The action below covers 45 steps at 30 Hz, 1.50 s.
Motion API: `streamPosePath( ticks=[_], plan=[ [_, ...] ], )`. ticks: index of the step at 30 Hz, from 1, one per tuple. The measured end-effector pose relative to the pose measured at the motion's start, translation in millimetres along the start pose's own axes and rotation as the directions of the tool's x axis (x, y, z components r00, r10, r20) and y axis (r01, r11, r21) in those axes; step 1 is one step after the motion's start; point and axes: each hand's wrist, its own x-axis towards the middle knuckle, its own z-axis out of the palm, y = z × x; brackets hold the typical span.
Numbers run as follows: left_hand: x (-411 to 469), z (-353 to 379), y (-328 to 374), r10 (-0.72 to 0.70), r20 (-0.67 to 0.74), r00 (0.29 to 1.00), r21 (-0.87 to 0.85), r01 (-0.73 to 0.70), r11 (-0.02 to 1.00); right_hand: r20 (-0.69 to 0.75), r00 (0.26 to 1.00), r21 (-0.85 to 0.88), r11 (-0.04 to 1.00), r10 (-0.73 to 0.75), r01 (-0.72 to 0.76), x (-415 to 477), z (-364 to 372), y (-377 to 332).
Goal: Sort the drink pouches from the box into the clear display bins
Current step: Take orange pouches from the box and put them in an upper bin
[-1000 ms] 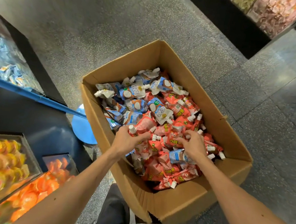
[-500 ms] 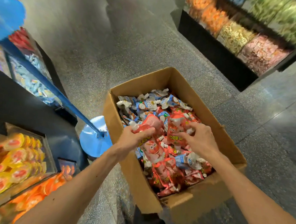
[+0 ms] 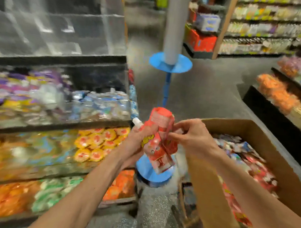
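The left hand (image 3: 133,143) and right hand (image 3: 193,137) hold red pouches (image 3: 159,139) in the gap between the tiered bins (image 3: 54,103) on the left and the open-topped box (image 3: 255,136) on the right. The bins' clear front walls block a sideways reach. A blue stand (image 3: 166,89) rises just behind the pouches. Past it the floor (image 3: 203,93) lies open up the aisle.

Blue stand (image 3: 156,62) with grey pole (image 3: 176,23) mid-aisle; stocked shelves (image 3: 266,27) behind right; speckled grey floor (image 3: 203,93).
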Motion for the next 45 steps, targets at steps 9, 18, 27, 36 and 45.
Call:
streamPosePath(
  ticks=[9,18,27,36,45],
  plan=[
    [-189,-100,120,0.335,-0.320,0.886,0.095,-0.322,0.942,0.421,0.847,0.160,0.946,-0.325,0.283,25,142,-195],
    [-328,-211,182,0.435,-0.597,0.674,0.008,-0.537,0.844,0.585,0.657,0.423,0.870,-0.475,0.252,53,286,-354],
    [-339,-329,306,0.438,-0.611,0.659,0.005,-0.551,0.835,0.358,0.863,0.820,0.562,-0.356,-0.109,131,422,-493],
    [-356,-428,418,0.542,-0.568,0.619,-0.071,-0.693,0.717,0.205,0.806,0.745,0.622,-0.555,0.240,170,491,-601],
    [-350,-534,505,0.478,-0.462,0.747,-0.101,-0.580,0.808,0.260,0.717,0.538,0.714,-0.647,0.449,231,538,-627]
  ],
)
